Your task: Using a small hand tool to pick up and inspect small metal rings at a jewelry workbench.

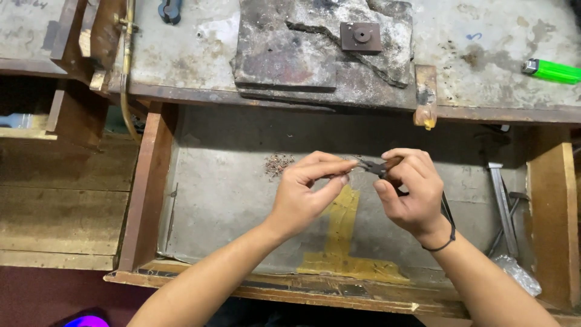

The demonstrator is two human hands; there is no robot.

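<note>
A: Starting at the left, what's there?

B: A wooden shelf (60, 200) outside the drawer's left wall (145, 188). Inside, on the grey drawer floor (224, 194), a small heap of metal scraps (278, 164) lies just left of the hands, with bare room around it.

A: And the hands?

B: The left hand (305, 191) pinches a tiny piece at its fingertips; it is too small to tell what it is. The right hand (408, 191) is closed round small pliers (374, 167), whose tip meets the left fingertips, above the middle of the drawer. A black band (445, 242) sits on the right wrist.

A: Any labels or packages?

B: Only yellow tape (342, 236) stuck on the floor beneath the hands, and a crumpled clear plastic bag (517, 274) in the right front corner. Metal tools (502, 203) lie along the right side by the right wall (554, 218).

A: Above the drawer?

B: The bench edge (278, 100) carries a worn slab (315, 51) with a square metal block (361, 36); far right, a green lighter (554, 71).
</note>
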